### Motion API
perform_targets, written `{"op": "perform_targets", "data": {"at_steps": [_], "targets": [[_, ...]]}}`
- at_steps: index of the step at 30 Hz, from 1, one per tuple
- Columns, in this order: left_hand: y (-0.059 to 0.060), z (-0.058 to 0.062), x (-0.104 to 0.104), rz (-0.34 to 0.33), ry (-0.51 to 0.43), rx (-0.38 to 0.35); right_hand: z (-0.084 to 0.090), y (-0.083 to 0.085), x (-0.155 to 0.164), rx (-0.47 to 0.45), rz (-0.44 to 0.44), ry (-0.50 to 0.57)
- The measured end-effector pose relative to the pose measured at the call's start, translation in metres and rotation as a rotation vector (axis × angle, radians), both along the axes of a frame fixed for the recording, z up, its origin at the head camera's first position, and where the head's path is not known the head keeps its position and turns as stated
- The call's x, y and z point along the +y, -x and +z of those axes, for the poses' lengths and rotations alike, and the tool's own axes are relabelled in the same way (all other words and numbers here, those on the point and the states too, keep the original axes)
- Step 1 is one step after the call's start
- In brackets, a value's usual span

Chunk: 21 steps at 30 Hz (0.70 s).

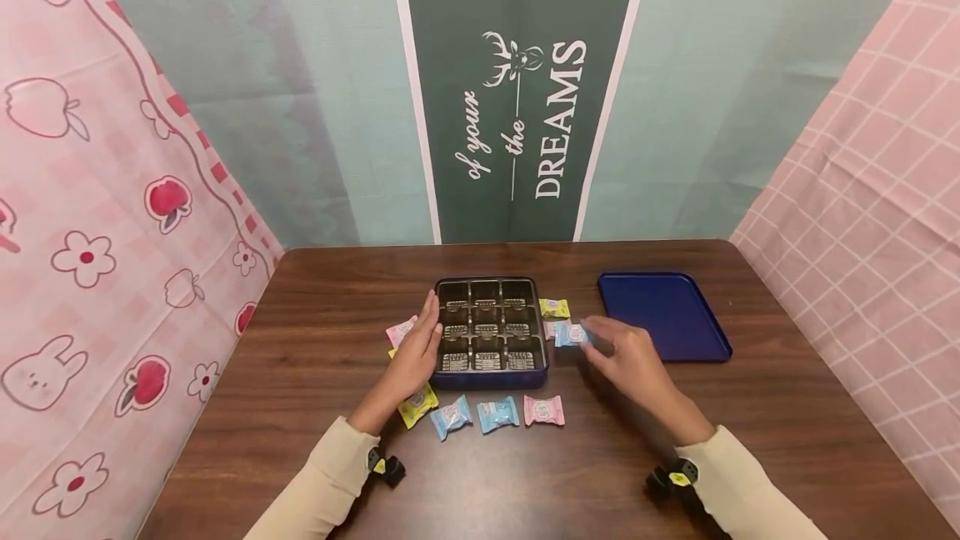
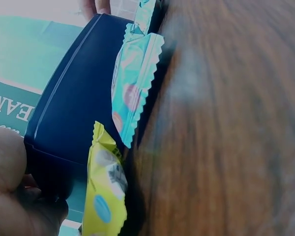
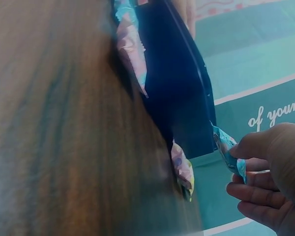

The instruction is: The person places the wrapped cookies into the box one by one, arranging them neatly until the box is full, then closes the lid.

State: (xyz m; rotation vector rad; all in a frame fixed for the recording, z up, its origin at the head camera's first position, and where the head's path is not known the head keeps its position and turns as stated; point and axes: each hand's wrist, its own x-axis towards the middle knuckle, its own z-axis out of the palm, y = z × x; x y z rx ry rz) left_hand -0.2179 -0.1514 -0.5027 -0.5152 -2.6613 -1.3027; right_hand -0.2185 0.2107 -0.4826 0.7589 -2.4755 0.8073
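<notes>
— Nine cells in the dark tray, all bare?
— Yes. My right hand pinches a blue-wrapped candy just right of it; my left hand rests flat against its left wall.

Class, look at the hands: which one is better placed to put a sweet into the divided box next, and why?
The right hand. It already pinches a blue-wrapped sweet just beside the box, whose compartments look empty. The left hand rests against the box's left side, holding no sweet.
</notes>
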Motion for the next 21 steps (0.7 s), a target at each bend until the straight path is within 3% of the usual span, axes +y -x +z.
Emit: {"op": "perform_targets", "data": {"at_steps": [9, 21], "targets": [[-0.004, 0.007, 0.003, 0.010, 0.050, 0.011, 0.006, 0.005, -0.007, -0.015, -0.007, 0.000], [-0.005, 0.007, 0.005, 0.012, 0.118, -0.005, 0.012, 0.019, -0.014, 0.010, 0.013, -0.003]]}}
